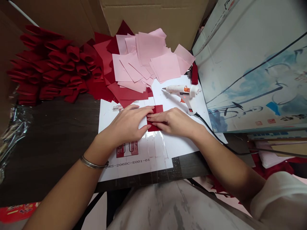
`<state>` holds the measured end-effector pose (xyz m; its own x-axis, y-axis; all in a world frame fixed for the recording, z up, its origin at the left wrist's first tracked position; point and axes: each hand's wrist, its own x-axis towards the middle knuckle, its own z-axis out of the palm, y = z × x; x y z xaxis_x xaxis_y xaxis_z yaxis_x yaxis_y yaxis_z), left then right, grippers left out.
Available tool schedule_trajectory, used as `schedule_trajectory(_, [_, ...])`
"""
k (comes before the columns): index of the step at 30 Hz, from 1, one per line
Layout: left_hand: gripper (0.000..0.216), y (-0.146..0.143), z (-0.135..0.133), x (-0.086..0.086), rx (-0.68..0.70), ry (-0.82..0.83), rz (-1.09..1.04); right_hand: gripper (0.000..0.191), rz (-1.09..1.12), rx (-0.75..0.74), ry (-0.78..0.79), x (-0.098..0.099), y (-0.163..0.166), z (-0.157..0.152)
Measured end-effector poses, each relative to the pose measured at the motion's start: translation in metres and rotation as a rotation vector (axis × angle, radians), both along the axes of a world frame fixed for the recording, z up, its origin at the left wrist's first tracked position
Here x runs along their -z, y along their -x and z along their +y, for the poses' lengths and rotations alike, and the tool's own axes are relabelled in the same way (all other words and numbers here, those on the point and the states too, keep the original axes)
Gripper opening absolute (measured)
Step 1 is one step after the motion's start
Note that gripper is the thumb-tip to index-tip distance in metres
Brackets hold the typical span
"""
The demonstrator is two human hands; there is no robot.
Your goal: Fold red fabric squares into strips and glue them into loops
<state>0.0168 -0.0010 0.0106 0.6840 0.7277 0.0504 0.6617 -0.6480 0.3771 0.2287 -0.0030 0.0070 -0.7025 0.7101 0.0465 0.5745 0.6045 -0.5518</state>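
Note:
A small folded piece of dark red paper [155, 118] lies on a taped white printed sheet [134, 159], pinched between my left hand [127, 123] and my right hand [172, 121]. The fingers of both hands press on it from either side and hide most of it. Just beyond my right hand lies a white hot glue gun [184, 93] with an orange trigger part. Behind it spreads a loose pile of pink paper squares [150, 60] over darker red sheets [127, 94]. Many rolled red paper pieces [55, 65] are heaped further left.
A dark wooden tabletop [52, 143] runs left of the sheet, with crumpled clear plastic [11, 134] at its edge. Cardboard [148, 19] stands behind the papers. A painted panel [251, 73] rises on the right, and the glue gun's black cord [216, 135] trails that way.

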Motion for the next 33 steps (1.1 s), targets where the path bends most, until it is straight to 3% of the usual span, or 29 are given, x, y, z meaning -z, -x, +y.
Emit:
schedule_trajectory(22, [0.043, -0.002, -0.003, 0.000, 0.006, -0.004, 0.007, 0.031, 0.018, -0.005, 0.005, 0.001, 0.000, 0.000])
schedule_trajectory(33, [0.039, 0.001, 0.001, 0.009, 0.038, -0.080, -0.043, 0.033, -0.002, 0.100, -0.147, -0.008, -0.013, -0.018])
